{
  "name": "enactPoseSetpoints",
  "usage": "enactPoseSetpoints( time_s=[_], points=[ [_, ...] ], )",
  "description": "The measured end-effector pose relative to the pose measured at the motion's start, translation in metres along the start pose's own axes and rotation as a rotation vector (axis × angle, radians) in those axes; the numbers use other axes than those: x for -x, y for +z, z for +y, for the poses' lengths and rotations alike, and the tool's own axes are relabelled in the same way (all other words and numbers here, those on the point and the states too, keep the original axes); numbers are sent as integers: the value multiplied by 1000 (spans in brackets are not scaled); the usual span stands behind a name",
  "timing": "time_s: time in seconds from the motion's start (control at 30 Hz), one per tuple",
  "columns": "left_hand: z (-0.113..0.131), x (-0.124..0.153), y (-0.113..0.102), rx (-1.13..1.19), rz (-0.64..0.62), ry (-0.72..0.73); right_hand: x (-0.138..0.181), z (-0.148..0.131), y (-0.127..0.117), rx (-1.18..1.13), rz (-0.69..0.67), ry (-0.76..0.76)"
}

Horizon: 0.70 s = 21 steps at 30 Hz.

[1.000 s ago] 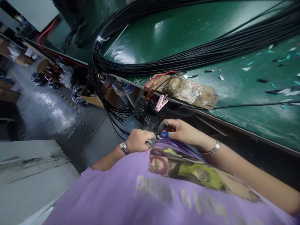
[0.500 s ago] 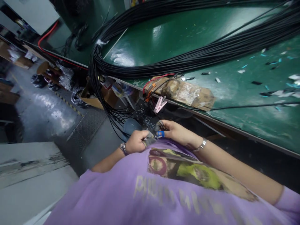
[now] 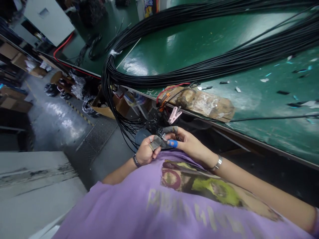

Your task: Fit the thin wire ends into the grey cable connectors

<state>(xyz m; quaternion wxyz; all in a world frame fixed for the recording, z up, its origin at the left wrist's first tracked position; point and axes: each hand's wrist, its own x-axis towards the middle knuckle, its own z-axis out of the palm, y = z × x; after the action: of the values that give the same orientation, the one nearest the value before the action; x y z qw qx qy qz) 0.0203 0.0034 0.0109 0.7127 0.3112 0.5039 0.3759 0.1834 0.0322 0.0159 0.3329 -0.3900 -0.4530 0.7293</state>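
Head view, looking down over my purple shirt [image 3: 174, 212]. My left hand [image 3: 147, 151] is curled nearly into a fist. My right hand [image 3: 187, 142] meets it from three o'clock with fingers bent, one tip in a blue finger cover [image 3: 172, 143]. Together they pinch a small dark piece [image 3: 163, 139], close to my body and below the desk edge. It is too small to identify, though it may be a wire end. I judge it light, thin, bendy and apt to slip, so it is best gripped near its tip between the covered fingertips.

At twelve o'clock from my hands, a pink clip [image 3: 174, 115] hangs at the edge of the green desk [image 3: 261, 109], beside a taped cardboard pad [image 3: 211, 104]. Beyond it a thick bundle of black cables [image 3: 199, 69] sweeps across the desk. At eleven o'clock, loose strands [image 3: 119, 116] droop over the edge toward the floor [image 3: 57, 122].
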Motion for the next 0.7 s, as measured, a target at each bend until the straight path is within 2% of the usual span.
enactPoseSetpoints(
  time_s=[0.3,0.5,0.6,0.7],
  points=[
    [-3,0,-1,-25,-36,-49,-2,3,3,133,-26,-153],
    [-4,0,0,-21,-55,-89,-2,7,8,175,39,-205],
    [-3,1,0,-4,-47,-116,0,8,7,346,84,-280],
    [-2,1,0,33,-49,-100,1,10,1,618,90,-355]
  ],
)
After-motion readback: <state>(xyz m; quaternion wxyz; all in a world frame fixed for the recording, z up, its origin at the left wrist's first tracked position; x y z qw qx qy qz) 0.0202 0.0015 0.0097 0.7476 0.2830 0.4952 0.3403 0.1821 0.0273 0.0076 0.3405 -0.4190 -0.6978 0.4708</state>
